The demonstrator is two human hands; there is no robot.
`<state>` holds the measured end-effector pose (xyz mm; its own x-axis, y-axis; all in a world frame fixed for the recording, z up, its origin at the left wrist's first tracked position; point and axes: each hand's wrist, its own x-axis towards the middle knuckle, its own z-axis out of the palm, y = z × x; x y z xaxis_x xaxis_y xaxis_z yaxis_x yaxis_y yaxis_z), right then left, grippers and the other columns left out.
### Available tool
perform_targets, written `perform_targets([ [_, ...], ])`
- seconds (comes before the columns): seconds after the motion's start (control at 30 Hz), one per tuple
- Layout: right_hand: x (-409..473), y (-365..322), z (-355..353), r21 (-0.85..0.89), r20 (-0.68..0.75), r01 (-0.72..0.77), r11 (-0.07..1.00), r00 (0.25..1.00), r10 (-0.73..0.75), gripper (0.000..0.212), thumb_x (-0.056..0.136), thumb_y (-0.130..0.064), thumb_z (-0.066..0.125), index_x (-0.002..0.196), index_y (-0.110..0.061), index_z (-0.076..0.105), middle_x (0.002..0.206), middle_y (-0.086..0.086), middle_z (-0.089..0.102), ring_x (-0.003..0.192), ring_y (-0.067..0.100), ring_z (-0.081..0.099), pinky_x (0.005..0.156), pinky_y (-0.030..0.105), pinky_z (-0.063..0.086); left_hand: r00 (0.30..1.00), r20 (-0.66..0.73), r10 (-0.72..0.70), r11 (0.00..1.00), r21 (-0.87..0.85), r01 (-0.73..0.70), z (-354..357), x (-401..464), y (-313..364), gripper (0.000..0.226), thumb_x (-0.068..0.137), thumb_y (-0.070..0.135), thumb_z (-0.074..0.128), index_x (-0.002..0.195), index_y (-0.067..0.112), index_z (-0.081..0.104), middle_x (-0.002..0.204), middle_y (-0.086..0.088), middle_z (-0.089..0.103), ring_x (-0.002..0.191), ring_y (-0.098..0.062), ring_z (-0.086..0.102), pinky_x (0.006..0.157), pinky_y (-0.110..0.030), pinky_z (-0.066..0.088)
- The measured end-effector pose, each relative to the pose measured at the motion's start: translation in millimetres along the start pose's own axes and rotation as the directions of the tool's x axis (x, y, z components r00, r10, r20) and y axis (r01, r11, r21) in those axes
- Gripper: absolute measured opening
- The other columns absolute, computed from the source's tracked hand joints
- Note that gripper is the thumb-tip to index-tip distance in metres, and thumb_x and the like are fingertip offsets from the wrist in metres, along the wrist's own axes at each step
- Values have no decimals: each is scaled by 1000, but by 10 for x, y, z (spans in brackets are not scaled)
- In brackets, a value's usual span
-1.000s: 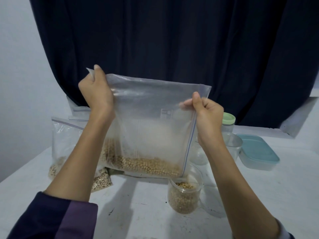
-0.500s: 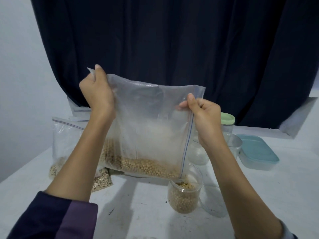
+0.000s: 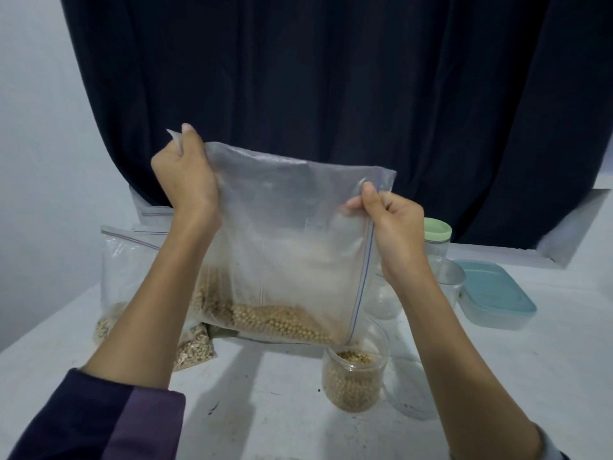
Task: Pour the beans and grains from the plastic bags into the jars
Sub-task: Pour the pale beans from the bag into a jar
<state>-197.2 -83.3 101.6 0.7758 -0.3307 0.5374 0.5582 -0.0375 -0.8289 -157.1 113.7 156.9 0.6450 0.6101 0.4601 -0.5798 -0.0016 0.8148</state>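
Beans (image 3: 282,322) sit low in the middle of the frame, heaped along the bottom edge of a clear plastic bag (image 3: 292,247) that hangs turned on its side above an open jar (image 3: 353,376). That jar, lower centre-right on the white table (image 3: 265,419), looks already well filled, and the bag's zip corner dips to its mouth, though whether it touches the rim cannot be told. The left hand (image 3: 185,180) grips the upper left corner of the bag, fingers curled round the plastic; the right hand (image 3: 391,224) pinches the zip edge near the upper right corner, thumb on top. The main risk, as I judge it, is a sudden slide: if the left hand lifts too fast, the heap may rush to the zip edge at once and spill past the narrow mouth onto the table. The limp plastic could also fold over the opening and block the flow, then let go in a burst. A nudge from the bag's corner might tip the jar. Further back stand empty clear jars (image 3: 447,280), a green-lidded jar (image 3: 437,234) and a blue-lidded box (image 3: 494,293) to the right, with other bags (image 3: 122,277) at the left, before a dark curtain (image 3: 331,78).
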Motion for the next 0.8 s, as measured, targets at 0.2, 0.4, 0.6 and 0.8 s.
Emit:
perform_targets([
  [0.2,8,-3,-1,-2,2,-10,1000,1000,10,34,97,-19,54,67,-14,68,66,-7,70,72,0,67,75,1,41,1000,1,3,1000,11,-3,4,-6,-9,50,98,21,45,55,20,19,37,13,21,41,-5,21,46,-18,22],
  [0.4,3,16,9,2,7,-6,1000,1000,6,34,97,-20,54,67,-13,69,65,-7,71,73,3,68,77,3,43,1000,11,17,1000,18,-17,9,-10,-3,50,98,21,45,55,20,19,37,13,21,41,-5,21,45,-16,22],
  [0.6,-5,26,-12,8,6,22,1000,1000,-22,34,97,-19,54,67,-15,69,64,-10,71,74,0,67,77,3,41,1000,4,8,1000,12,-8,-7,5,-8,50,98,21,45,55,20,18,37,13,20,41,-6,20,45,-18,20],
  [0.8,-15,38,8,12,9,25,1000,1000,-25,34,97,-19,54,67,-15,69,64,-9,71,74,3,67,78,6,43,999,14,31,999,14,-31,-11,12,2,51,98,21,45,55,20,18,38,13,20,42,-5,20,46,-19,20],
])
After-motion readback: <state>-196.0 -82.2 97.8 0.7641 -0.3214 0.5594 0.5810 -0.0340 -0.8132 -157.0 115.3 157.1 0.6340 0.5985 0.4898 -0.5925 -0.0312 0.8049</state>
